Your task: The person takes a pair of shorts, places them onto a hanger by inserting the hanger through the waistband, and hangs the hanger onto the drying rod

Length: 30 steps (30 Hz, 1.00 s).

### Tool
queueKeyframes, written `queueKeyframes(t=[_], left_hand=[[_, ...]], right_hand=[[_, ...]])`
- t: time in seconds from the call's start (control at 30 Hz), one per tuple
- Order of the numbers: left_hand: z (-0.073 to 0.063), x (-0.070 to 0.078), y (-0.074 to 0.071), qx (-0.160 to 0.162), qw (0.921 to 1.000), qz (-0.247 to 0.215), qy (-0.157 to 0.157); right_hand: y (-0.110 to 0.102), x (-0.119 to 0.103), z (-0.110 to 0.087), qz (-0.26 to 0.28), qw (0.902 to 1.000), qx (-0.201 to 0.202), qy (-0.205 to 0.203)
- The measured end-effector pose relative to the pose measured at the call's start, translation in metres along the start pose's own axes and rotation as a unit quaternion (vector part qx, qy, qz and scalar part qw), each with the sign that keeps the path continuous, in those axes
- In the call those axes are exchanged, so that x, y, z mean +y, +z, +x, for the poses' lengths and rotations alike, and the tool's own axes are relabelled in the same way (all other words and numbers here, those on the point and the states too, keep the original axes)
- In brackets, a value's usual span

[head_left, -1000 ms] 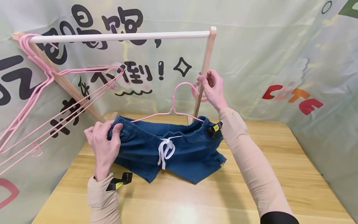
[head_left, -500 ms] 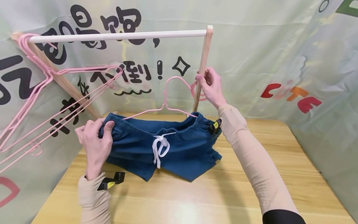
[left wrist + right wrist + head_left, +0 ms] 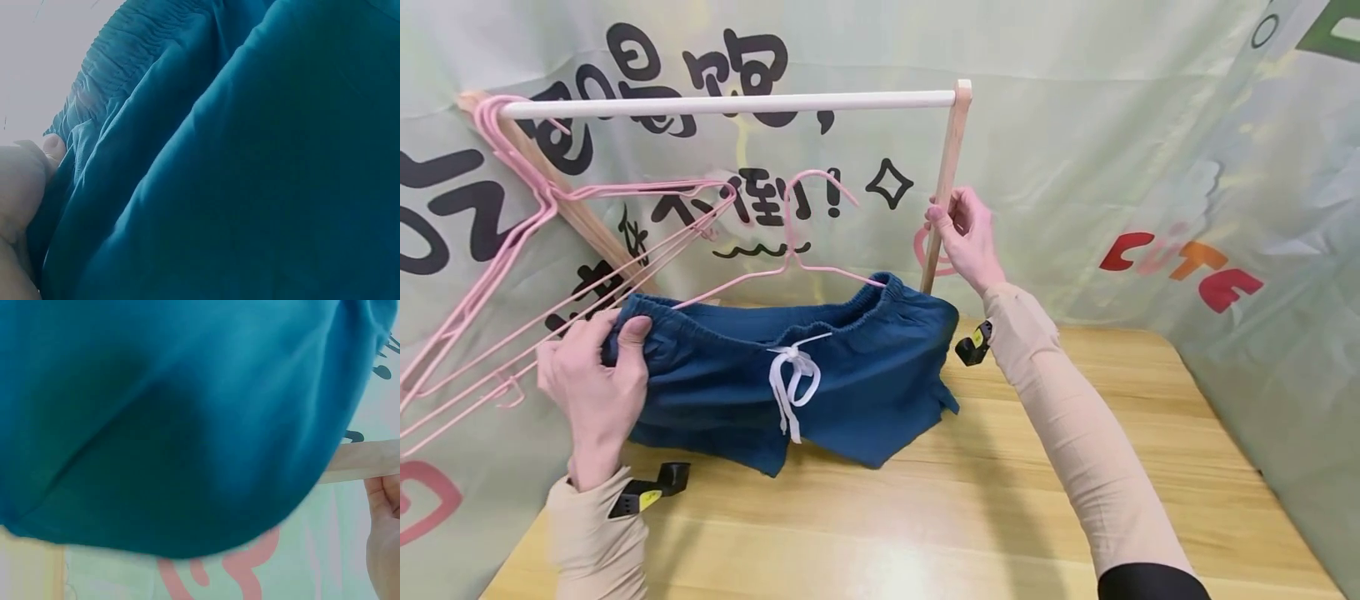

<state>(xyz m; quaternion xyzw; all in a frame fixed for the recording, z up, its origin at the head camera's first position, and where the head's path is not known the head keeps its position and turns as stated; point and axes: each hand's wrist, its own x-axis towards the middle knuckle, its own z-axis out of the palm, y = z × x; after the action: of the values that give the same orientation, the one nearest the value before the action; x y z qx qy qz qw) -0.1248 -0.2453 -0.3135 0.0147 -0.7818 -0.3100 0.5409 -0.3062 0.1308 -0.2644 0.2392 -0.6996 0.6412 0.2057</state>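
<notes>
Blue drawstring shorts (image 3: 722,383) hang on a pink hanger (image 3: 792,242) whose hook stands free of the rack's white rail (image 3: 730,103). At the left end of the waistband, my left hand (image 3: 597,375) grips the shorts, thumb in front; the left wrist view shows its thumb (image 3: 54,147) against the gathered waist. My right hand (image 3: 968,237) holds the rack's right wooden post (image 3: 950,158) between thumb and fingers. In the right wrist view the shorts (image 3: 187,425) cover most of the picture, with part of the right hand (image 3: 384,531) under the post.
Several pink hangers (image 3: 542,196) hang together at the left end of the rail, their bars reaching toward the shorts. A wooden table (image 3: 880,533) lies below. Printed cloth (image 3: 1075,125) stands behind and at both sides.
My left hand has moved left and slightly up with the shorts and their hanger, away from the right post. The hook is nearer the rail. My right hand stays on the post.
</notes>
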Motion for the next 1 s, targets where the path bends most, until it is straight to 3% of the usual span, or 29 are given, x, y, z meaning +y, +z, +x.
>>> queueKeyframes(t=[0.23, 0.4, 1.0], left_hand=[[0.007, -0.002, -0.014, 0.019, 0.9982, 0.035, -0.045], [0.014, -0.001, -0.020, 0.033, 0.9964, 0.055, -0.055], [0.037, -0.003, -0.041, 0.076, 0.9930, 0.082, -0.038]], right_hand=[[0.001, 0.002, -0.001, -0.002, 0.9999, 0.001, -0.010], [0.001, 0.002, -0.001, 0.000, 1.0000, 0.002, -0.005], [0.002, 0.002, 0.000, -0.003, 0.9998, 0.005, -0.018]])
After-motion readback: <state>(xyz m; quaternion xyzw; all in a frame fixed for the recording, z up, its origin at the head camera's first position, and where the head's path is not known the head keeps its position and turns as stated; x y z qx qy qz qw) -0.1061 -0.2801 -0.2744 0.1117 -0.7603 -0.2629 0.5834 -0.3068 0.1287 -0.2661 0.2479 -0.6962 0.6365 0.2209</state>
